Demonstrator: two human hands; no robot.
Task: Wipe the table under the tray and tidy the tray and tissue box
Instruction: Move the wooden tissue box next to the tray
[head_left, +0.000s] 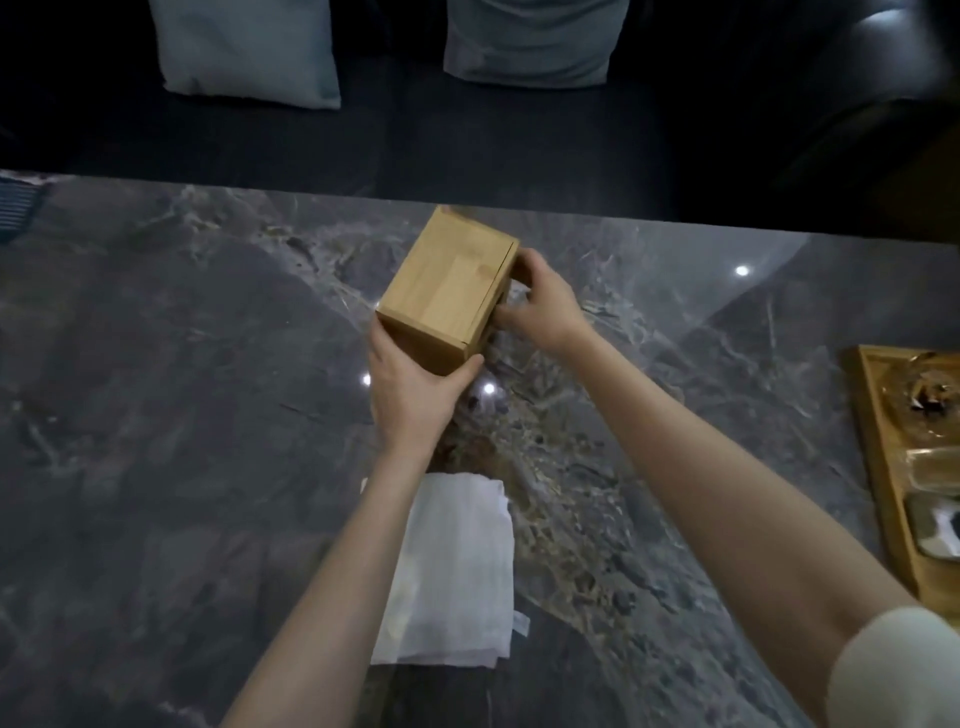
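Note:
A wooden tissue box (449, 288) is tipped on its side over the middle of the dark marble table (156, 364). My left hand (410, 395) grips its near end from below. My right hand (543, 306) holds its right side, fingers curled around the edge there. A white folded cloth (457, 571) lies flat on the table close to me, partly under my left forearm. The wooden tray (883, 467) sits at the table's right edge of view, holding small dishes, and is only partly visible.
Beyond the table's far edge is a dark sofa with two pale cushions (244, 52). A dark ribbed object (18, 205) lies at the far left corner of the table. Ceiling lights reflect in the glossy tabletop.

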